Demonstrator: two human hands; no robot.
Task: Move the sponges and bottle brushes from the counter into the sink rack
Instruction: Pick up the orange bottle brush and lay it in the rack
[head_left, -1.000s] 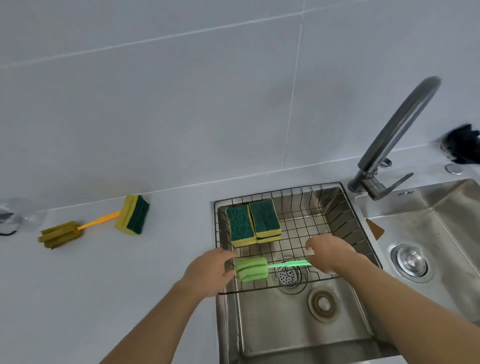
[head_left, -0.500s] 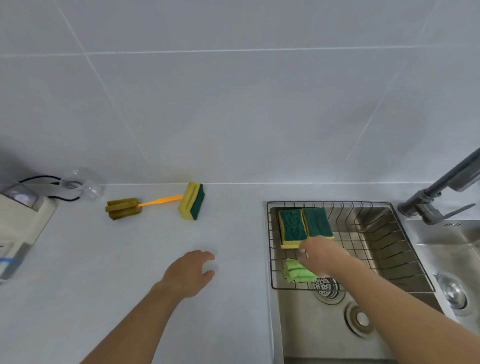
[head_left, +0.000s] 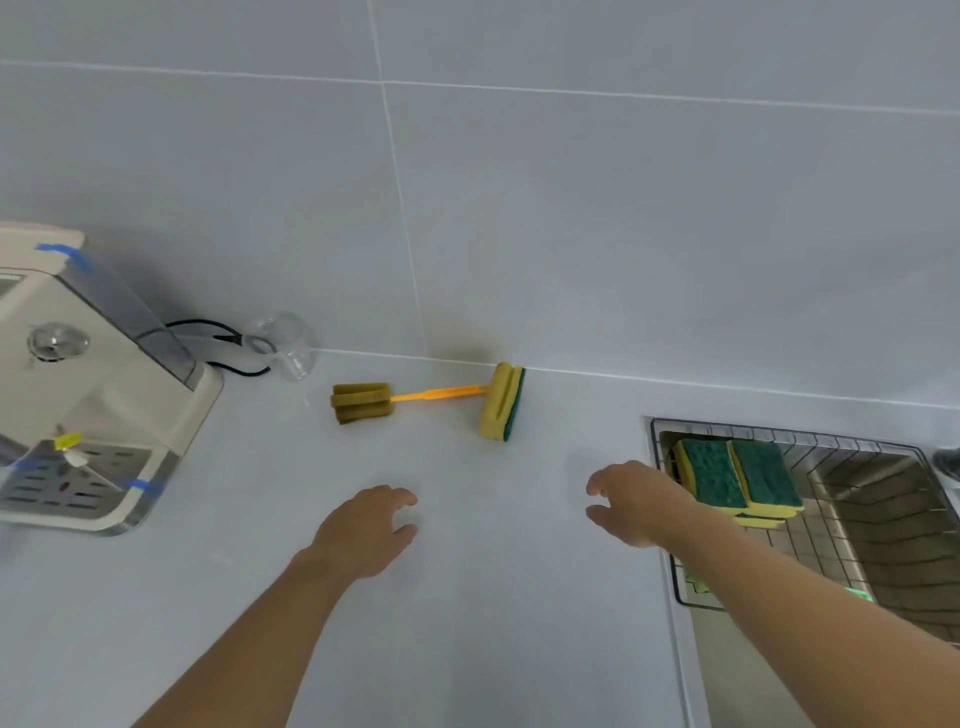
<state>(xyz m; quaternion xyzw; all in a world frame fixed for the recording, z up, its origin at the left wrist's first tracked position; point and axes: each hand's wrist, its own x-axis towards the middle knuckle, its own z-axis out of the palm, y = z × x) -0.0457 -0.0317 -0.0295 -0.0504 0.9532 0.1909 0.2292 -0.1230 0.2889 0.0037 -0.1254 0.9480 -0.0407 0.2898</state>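
Observation:
A yellow-and-green sponge (head_left: 502, 402) stands on edge on the white counter near the wall. Touching its left side lies a bottle brush (head_left: 363, 402) with an olive foam head and orange handle. Two more green-topped sponges (head_left: 737, 479) sit in the wire sink rack (head_left: 779, 432) at the right. A green bottle brush (head_left: 698, 584) lies in the rack, mostly hidden by my right forearm. My left hand (head_left: 366, 527) hovers open over the counter, below the brush. My right hand (head_left: 631, 501) is open and empty beside the rack's left edge.
A cream water dispenser (head_left: 78, 395) with blue tape stands at the far left. A clear glass (head_left: 283, 345) and a black cable sit behind it by the wall. The steel sink (head_left: 893, 499) lies under the rack.
My right hand let go of the green brush in the rack and moved left over the counter. My left hand moved left too. The view swung left, showing the dispenser.

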